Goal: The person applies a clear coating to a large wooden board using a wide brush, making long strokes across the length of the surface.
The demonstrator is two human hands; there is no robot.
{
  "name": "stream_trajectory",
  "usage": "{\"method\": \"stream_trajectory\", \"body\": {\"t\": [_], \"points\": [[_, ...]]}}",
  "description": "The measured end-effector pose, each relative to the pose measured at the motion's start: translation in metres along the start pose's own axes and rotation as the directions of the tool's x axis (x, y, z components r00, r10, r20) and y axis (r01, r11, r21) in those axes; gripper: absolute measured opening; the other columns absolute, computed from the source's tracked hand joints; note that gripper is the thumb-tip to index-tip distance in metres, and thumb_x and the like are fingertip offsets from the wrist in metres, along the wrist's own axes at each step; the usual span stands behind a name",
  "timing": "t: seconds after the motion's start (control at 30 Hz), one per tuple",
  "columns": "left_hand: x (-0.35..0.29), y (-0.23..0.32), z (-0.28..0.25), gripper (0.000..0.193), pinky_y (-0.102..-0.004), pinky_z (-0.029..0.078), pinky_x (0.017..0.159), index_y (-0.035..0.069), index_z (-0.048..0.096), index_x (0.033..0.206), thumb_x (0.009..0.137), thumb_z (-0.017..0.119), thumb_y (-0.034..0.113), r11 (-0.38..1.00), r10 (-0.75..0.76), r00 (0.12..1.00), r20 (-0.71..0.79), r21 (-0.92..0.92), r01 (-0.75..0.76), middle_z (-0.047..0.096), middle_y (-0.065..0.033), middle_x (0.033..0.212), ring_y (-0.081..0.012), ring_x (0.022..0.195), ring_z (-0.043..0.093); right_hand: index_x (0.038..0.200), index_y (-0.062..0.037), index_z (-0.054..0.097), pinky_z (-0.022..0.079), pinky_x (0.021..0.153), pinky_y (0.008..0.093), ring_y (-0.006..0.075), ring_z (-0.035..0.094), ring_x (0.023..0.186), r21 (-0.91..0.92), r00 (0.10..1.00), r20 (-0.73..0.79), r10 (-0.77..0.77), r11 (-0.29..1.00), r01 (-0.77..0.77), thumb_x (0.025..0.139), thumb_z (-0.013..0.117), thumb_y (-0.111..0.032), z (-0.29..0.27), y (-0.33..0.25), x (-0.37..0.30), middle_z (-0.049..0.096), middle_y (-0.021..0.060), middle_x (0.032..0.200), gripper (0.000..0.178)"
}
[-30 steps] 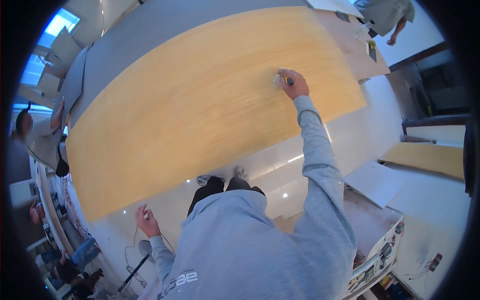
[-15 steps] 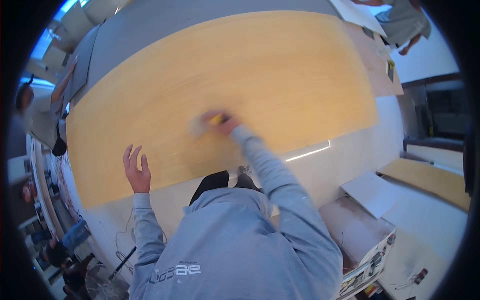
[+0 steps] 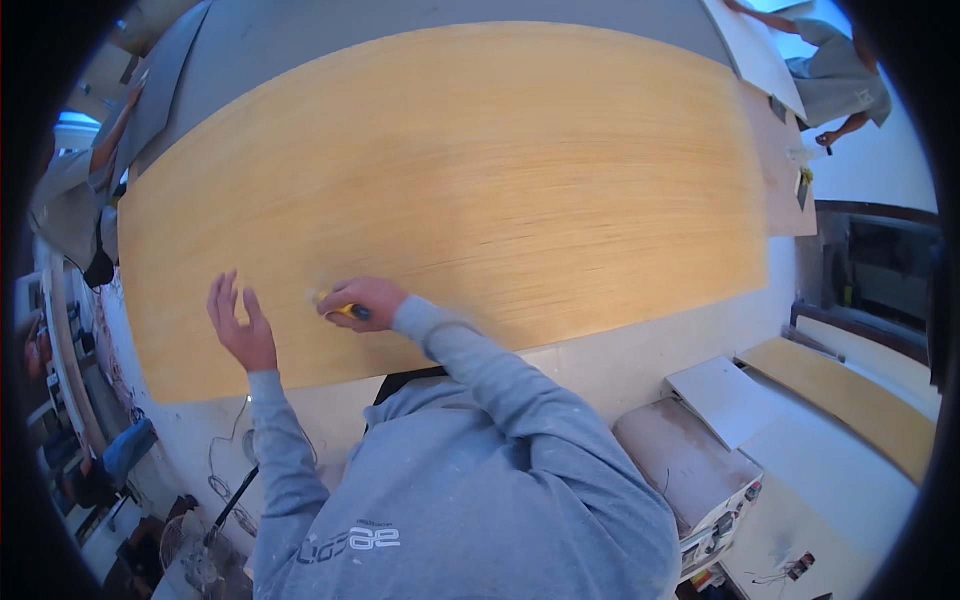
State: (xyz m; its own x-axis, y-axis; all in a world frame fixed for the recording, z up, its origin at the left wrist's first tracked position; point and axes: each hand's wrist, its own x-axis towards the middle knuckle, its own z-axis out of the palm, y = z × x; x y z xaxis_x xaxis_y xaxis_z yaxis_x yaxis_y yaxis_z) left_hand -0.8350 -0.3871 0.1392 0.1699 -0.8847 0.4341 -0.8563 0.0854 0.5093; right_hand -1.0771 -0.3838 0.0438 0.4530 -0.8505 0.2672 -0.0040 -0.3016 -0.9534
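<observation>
My right hand [image 3: 372,298] is closed around a hand tool with a yellow-and-black handle [image 3: 350,313]. The tool's working end, at the left of my fist, is a pale blur, so its kind does not show. It is low over the near left part of a large wood-grain panel [image 3: 500,180]. To the left, my left hand [image 3: 242,325] hangs over the panel's near left area, fingers apart and holding nothing.
Grey sheet boards [image 3: 340,35] lie beyond the panel. One person [image 3: 840,85] works at the far right, another [image 3: 75,200] at the left edge. A cart [image 3: 680,460] with a white board on top stands at the right. Cables [image 3: 228,480] hang below my left arm.
My right hand has swept left and nearer with the tool across the panel. My left hand has shifted slightly left. The whole view has turned a little.
</observation>
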Motion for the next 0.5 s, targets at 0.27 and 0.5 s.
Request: {"method": "stream_trajectory", "body": {"t": [0.27,0.5], "points": [[0.010,-0.024,-0.003,0.036,-0.0404,0.053,0.100,0.005,0.065,0.131,0.096,0.066,0.001,0.987,0.155,0.982,0.110,-0.052,-0.151,0.057,-0.0161,0.138,-0.0311,0.129,0.056,0.103,-0.0061,0.076,0.058,0.088,0.0312,0.0132,0.069,0.097,0.124,0.558,-0.618,0.553,0.770,-0.626,0.092,0.073,-0.012,-0.267,0.045,-0.082,0.075,0.0024,0.106,0.013],[0.011,-0.054,0.021,0.042,-0.0415,0.053,0.101,0.006,0.060,0.138,0.097,0.066,0.003,0.988,-0.047,0.994,0.100,-0.144,0.062,0.056,-0.0145,0.141,-0.0290,0.132,0.053,0.097,-0.0028,0.074,0.057,0.085,0.0353,0.0264,0.072,0.096,-0.620,0.814,-0.558,-0.163,0.734,-0.277,0.083,0.070,0.003,-0.236,-0.039,-0.086,0.075,0.0106,0.099,0.016]]}}
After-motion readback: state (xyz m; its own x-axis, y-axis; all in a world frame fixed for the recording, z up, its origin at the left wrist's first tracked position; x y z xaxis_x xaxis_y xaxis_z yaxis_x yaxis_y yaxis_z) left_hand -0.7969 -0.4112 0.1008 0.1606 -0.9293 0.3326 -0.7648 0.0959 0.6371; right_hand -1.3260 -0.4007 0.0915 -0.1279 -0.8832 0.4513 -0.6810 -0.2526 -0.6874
